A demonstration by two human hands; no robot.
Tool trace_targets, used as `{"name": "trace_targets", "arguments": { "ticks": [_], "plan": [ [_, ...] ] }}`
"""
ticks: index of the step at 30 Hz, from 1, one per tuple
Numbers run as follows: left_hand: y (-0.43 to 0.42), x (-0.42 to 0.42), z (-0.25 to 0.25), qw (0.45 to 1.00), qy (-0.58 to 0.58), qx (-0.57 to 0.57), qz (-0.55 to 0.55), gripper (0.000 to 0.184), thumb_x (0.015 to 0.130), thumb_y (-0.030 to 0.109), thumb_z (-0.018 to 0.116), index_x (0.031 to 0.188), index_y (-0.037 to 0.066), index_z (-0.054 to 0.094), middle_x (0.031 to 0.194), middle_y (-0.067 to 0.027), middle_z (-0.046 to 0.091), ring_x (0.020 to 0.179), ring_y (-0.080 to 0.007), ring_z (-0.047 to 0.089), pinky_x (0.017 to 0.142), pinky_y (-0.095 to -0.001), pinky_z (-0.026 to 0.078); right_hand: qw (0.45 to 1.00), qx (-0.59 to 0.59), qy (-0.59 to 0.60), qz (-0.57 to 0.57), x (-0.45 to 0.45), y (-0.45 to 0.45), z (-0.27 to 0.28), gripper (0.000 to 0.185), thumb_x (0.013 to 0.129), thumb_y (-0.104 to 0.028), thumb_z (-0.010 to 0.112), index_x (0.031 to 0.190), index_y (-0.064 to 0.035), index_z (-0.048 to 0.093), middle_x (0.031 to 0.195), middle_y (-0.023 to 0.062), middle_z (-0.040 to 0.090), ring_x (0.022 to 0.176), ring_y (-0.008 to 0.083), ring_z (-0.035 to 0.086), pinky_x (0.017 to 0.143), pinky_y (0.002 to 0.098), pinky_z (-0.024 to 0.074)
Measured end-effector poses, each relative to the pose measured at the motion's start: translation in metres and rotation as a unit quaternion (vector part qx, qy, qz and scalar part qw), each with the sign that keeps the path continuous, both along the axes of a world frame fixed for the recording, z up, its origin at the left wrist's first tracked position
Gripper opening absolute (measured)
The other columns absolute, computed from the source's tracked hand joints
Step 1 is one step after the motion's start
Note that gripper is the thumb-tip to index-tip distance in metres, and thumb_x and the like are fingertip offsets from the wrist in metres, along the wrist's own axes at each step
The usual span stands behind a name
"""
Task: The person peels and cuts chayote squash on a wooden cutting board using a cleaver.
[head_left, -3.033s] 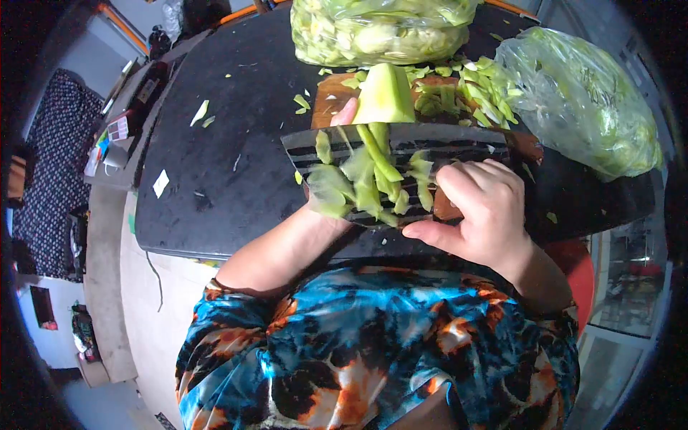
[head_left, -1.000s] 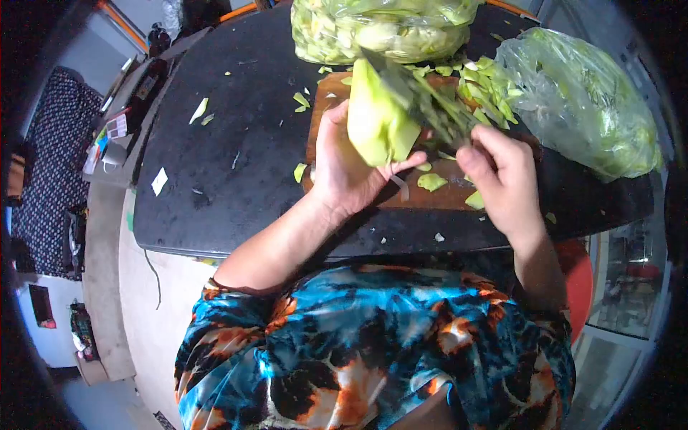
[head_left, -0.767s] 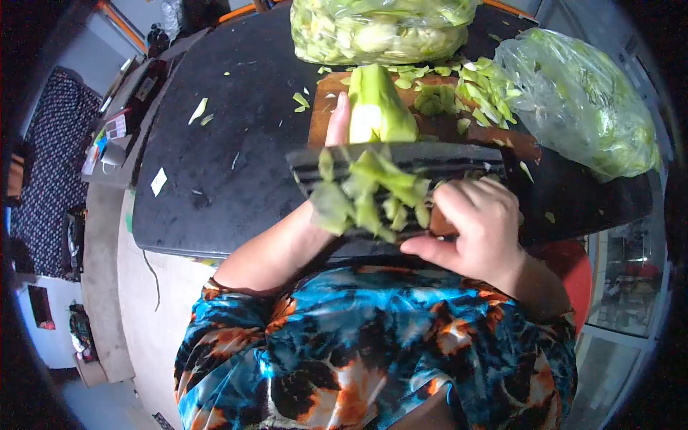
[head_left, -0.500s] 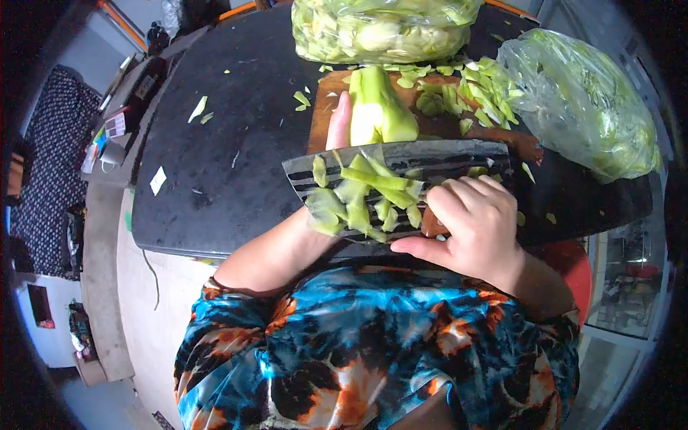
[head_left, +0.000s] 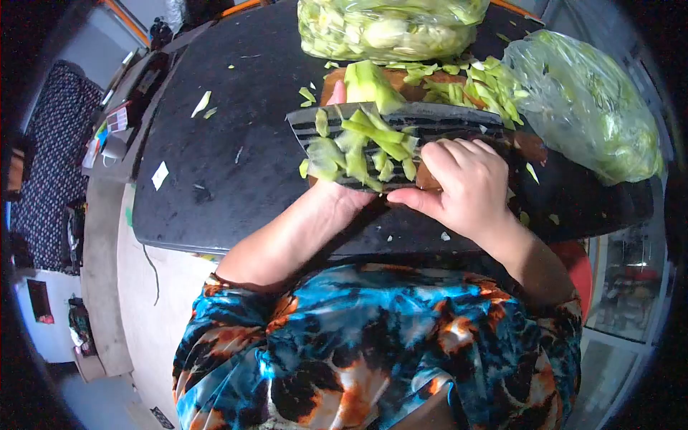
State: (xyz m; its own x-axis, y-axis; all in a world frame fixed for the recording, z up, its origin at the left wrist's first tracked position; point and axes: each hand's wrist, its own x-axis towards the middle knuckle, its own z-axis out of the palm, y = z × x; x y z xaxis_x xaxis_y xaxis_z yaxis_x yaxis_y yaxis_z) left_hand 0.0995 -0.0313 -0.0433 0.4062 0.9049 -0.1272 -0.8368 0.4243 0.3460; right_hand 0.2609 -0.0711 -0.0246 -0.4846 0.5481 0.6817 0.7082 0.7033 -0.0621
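Note:
A wide dark knife (head_left: 459,123) lies nearly flat above the cutting board (head_left: 401,74), with several green peel strips (head_left: 376,132) stuck on its upper face. My right hand (head_left: 466,179) is wrapped round its brown wooden handle. Beyond the blade shows a peeled pale green vegetable (head_left: 369,84), its near end hidden behind the knife. My left hand (head_left: 340,197) holds the vegetable from the left; a fingertip shows beside it, while the blade covers most of the other fingers.
Peel scraps (head_left: 487,89) are heaped at the board's right. Behind the board stands a clear bag of pale green pieces (head_left: 390,32); another filled bag (head_left: 584,107) lies to the right. Small scraps dot the black table (head_left: 208,158). A white mug (head_left: 115,147) is at far left.
The knife, with the strips on it, and my right hand have moved up and away from my body. The blade now covers more of the vegetable. My left hand has shifted slightly forward too.

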Motion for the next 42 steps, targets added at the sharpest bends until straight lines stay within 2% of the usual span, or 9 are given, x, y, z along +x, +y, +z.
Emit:
{"name": "trace_targets", "arguments": {
  "ticks": [5, 7, 9, 16, 19, 21, 23, 35, 42],
  "plan": [
    [-0.015, 0.011, 0.0, 0.993, 0.088, -0.016, 0.071, 0.055, 0.085, 0.059, 0.042, 0.113, 0.013, 0.052, 0.101, -0.0076, 0.06, 0.09, -0.0237, 0.059, 0.075, -0.0379, 0.051, 0.998, 0.002, -0.018, -0.064, -0.01, 0.008, 0.007, 0.05, 0.075, -0.061, 0.054, 0.068, -0.012, 0.047, 0.057, 0.0052, 0.05, 0.052, 0.0251, 0.053, 0.048, 0.0366, 0.0423],
    [-0.017, 0.014, -0.004, 0.996, 0.067, 0.021, -0.046, 0.061, 0.084, 0.062, 0.04, 0.116, 0.01, 0.047, 0.095, -0.0103, 0.06, 0.068, -0.0225, 0.061, 0.047, -0.0263, 0.05, 0.978, -0.111, 0.082, -0.153, -0.005, 0.031, 0.019, 0.053, 0.077, -0.06, 0.053, 0.066, -0.008, 0.049, 0.054, 0.012, 0.051, 0.051, 0.0304, 0.055, 0.046, 0.0406, 0.0411],
    [-0.014, 0.019, -0.006, 0.996, 0.015, 0.063, -0.066, 0.062, 0.083, 0.063, 0.04, 0.112, 0.01, 0.048, 0.092, -0.0105, 0.059, 0.064, -0.0237, 0.06, 0.047, -0.0279, 0.05, 0.958, -0.169, 0.178, -0.151, 0.011, 0.052, 0.029, 0.053, 0.081, -0.053, 0.054, 0.062, -0.0041, 0.049, 0.052, 0.0132, 0.05, 0.049, 0.031, 0.051, 0.047, 0.0386, 0.0392],
    [0.008, -0.003, -0.005, 0.997, 0.012, 0.062, -0.053, 0.067, 0.082, 0.068, 0.034, 0.113, 0.01, 0.05, 0.098, -0.0111, 0.06, 0.072, -0.0249, 0.062, 0.052, -0.0309, 0.054, 0.945, -0.213, 0.241, -0.059, 0.032, 0.03, 0.029, 0.044, 0.086, -0.037, 0.058, 0.064, -0.0012, 0.046, 0.05, 0.0059, 0.038, 0.049, 0.0112, 0.033, 0.046, 0.0304, 0.0315],
    [0.003, 0.004, 0.003, 0.997, 0.03, 0.065, -0.04, 0.068, 0.083, 0.067, 0.032, 0.115, 0.01, 0.05, 0.104, -0.0107, 0.058, 0.085, -0.0256, 0.061, 0.065, -0.0358, 0.054, 0.954, -0.254, 0.162, 0.011, 0.024, -0.005, 0.038, 0.045, 0.081, -0.043, 0.062, 0.064, -0.0044, 0.047, 0.052, 0.0058, 0.043, 0.047, 0.0143, 0.043, 0.047, 0.0316, 0.0367],
    [-0.002, -0.002, -0.003, 0.982, -0.141, 0.055, -0.113, 0.062, 0.086, 0.06, 0.038, 0.119, 0.009, 0.048, 0.111, -0.0099, 0.057, 0.101, -0.0255, 0.055, 0.089, -0.0438, 0.044, 0.992, -0.124, 0.032, 0.018, 0.018, -0.014, 0.04, 0.047, 0.074, -0.051, 0.064, 0.066, -0.0076, 0.048, 0.054, 0.006, 0.048, 0.049, 0.0222, 0.053, 0.049, 0.0348, 0.0417],
    [0.0, -0.001, 0.0, 0.997, 0.003, 0.069, -0.045, 0.055, 0.088, 0.054, 0.041, 0.121, 0.01, 0.048, 0.111, -0.01, 0.056, 0.101, -0.0244, 0.055, 0.089, -0.0411, 0.044, 0.994, -0.103, 0.018, 0.035, 0.012, -0.023, 0.039, 0.048, 0.07, -0.055, 0.064, 0.067, -0.0102, 0.048, 0.056, 0.0064, 0.051, 0.052, 0.028, 0.054, 0.05, 0.0376, 0.0432],
    [0.001, 0.0, -0.008, 0.975, -0.181, 0.078, -0.101, 0.056, 0.087, 0.059, 0.039, 0.12, 0.015, 0.048, 0.111, -0.0063, 0.055, 0.099, -0.0222, 0.055, 0.089, -0.0392, 0.044, 0.999, -0.046, 0.006, -0.004, 0.0, -0.013, 0.02, 0.05, 0.071, -0.059, 0.061, 0.067, -0.0109, 0.047, 0.056, 0.0059, 0.051, 0.049, 0.0248, 0.054, 0.047, 0.0358, 0.0437],
    [-0.009, 0.007, -0.005, 0.99, 0.128, -0.031, 0.045, 0.042, 0.093, 0.039, 0.036, 0.117, 0.007, 0.05, 0.112, -0.0109, 0.056, 0.103, -0.0256, 0.054, 0.089, -0.0416, 0.046, 0.997, -0.062, 0.035, -0.025, -0.014, -0.002, 0.011, 0.047, 0.072, -0.051, 0.065, 0.07, -0.0066, 0.047, 0.059, 0.0083, 0.051, 0.054, 0.0287, 0.054, 0.05, 0.037, 0.0425]
  ]
}}
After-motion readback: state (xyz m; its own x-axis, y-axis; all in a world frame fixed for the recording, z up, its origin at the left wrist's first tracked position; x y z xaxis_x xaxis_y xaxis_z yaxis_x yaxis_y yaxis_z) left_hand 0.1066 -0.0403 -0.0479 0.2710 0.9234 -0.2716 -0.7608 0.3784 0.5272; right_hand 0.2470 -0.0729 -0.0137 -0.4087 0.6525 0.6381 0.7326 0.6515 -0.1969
